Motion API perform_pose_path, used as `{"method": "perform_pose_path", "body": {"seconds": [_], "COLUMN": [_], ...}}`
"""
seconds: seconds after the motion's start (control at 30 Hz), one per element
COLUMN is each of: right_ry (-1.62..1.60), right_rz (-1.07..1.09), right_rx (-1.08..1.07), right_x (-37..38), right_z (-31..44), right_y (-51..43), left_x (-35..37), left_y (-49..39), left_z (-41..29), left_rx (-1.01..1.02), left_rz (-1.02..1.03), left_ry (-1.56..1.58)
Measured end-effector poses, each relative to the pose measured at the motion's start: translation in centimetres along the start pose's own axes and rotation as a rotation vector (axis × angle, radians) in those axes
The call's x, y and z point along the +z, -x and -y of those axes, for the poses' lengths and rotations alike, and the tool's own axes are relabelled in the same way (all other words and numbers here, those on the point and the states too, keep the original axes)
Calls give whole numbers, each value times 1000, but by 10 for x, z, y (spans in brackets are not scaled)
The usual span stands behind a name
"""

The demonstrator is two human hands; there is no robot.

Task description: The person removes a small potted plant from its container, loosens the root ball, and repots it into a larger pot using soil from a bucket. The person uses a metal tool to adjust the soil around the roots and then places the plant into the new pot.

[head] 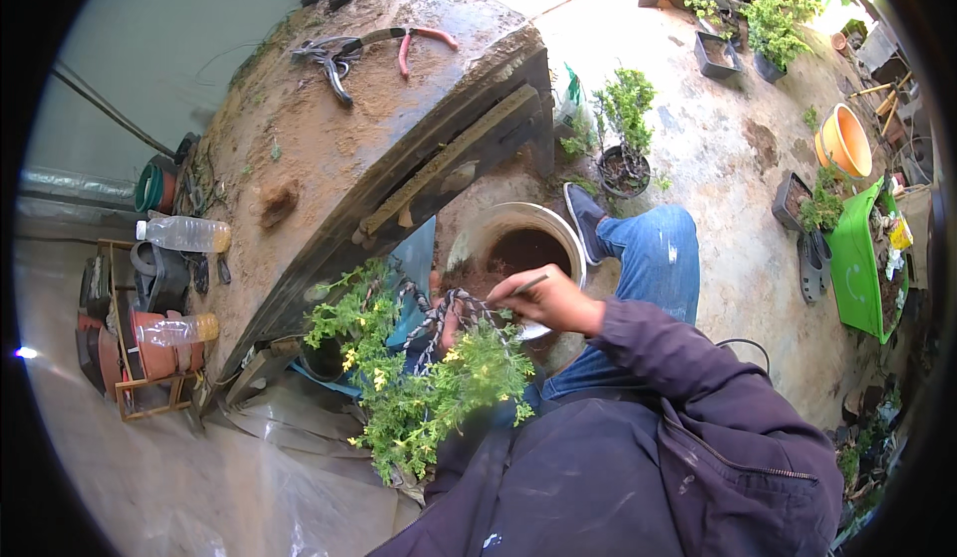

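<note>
A leafy conifer (448, 400), which looks like a juniper with some yellow tips, lies across in front of my body. Its twisted stem is wrapped with wire (426, 310). My left hand (449, 328) grips the plant near the stem; foliage hides most of that hand. My right hand (549, 299) pinches a thin stick-like tool (532, 285) beside the soil-covered root end (467, 280). Just beyond both hands stands a white bucket (572, 230) with dark soil in the bottom.
On the soil-strewn workbench (329, 153) at left lie red-handled pliers (407, 37) and two plastic bottles (183, 234). A potted conifer (626, 165) stands past my shoe (585, 213). To the right are a green tub (856, 273), an orange pot (845, 142) and grey clogs (811, 265).
</note>
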State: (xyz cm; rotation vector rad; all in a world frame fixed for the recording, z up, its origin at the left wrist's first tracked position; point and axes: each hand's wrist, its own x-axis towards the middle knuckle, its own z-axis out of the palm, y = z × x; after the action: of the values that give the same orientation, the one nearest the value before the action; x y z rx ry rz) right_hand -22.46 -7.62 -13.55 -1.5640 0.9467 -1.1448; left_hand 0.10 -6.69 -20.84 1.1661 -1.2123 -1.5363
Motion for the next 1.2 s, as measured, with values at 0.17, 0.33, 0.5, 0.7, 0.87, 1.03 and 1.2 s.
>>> {"method": "perform_pose_path", "body": {"seconds": [0.17, 0.33, 0.5, 0.7, 0.87, 1.03, 1.2], "right_ry": [-556, -707, -166, -214, -762, -427, -3], "right_rz": [-127, -127, -243, -105, -147, -105, -193], "right_rx": [505, 800, 145, 367, 822, 553, 137], "right_x": [22, 3, -30, 22, 25, -2, -23], "right_z": [-66, -60, -10, -61, -113, -57, -21], "right_y": [4, -4, -6, 3, 6, -8, 4], "left_x": [-1, -1, -2, -3, -3, -6, -6], "left_y": [-3, -6, -9, -9, -10, -11, -14], "left_z": [-2, -2, 1, 0, -3, -4, -3], "left_rx": [-8, -5, -2, -6, -13, -3, 1], "left_rz": [2, 20, 25, 24, 28, 25, 23], "left_ry": [-6, -1, 10, 8, 0, 8, 2]}}
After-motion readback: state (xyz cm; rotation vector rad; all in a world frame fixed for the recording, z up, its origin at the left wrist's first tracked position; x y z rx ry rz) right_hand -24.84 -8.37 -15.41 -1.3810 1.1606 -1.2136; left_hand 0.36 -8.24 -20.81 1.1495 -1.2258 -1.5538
